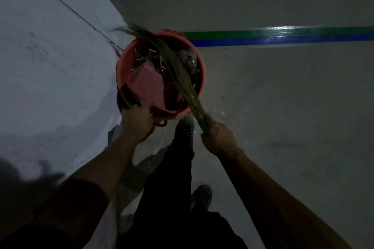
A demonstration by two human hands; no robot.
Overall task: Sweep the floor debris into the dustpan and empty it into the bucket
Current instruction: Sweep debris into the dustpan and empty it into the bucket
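Tipped into the round salmon plastic bucket [199, 60], the light, stiff pink plastic dustpan [148, 81] handles best by its handle at 7 o'clock, where the left hand [136, 122] clamps its grip, while the right hand [217, 134] clamps round the soft straw broom's green handle [203, 122] at 5 o'clock.

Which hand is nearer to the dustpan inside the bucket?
Left. The left hand grips the dustpan at its near end, over the bucket rim. The right hand holds the broom handle, outside the bucket.
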